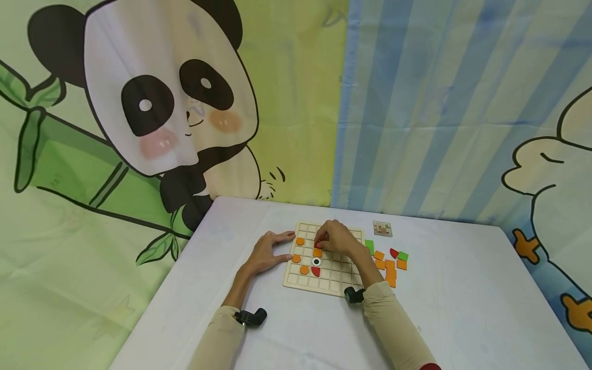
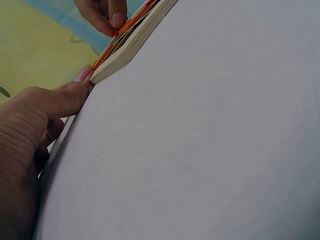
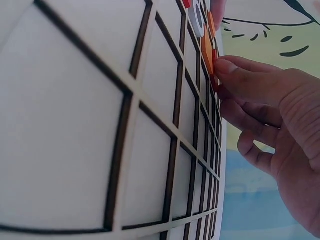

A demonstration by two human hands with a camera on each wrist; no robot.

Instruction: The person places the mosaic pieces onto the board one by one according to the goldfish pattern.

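Note:
A wooden grid board (image 1: 324, 292) lies on the white table. My left hand (image 1: 264, 253) is at its left side, thumb and fingers apart, with the thumb tip touching the edge. My right hand (image 1: 336, 237) reaches over the board and pinches a small red piece (image 3: 215, 82), mostly hidden by the fingertips, down at the grid. Just below it sit an orange square (image 1: 317, 253), a black-and-white eye disc (image 1: 316, 261) and a red rounded piece (image 1: 316, 271) in one column. Three orange discs (image 1: 296, 258) occupy cells toward the left side.
Right of the board lie loose pieces: several orange ones (image 1: 390, 273), green ones (image 1: 403, 256) and a red one (image 1: 394, 253). A small patterned card (image 1: 382, 228) lies at the back of the table. Behind hangs a printed cloth (image 1: 296, 103) with a panda.

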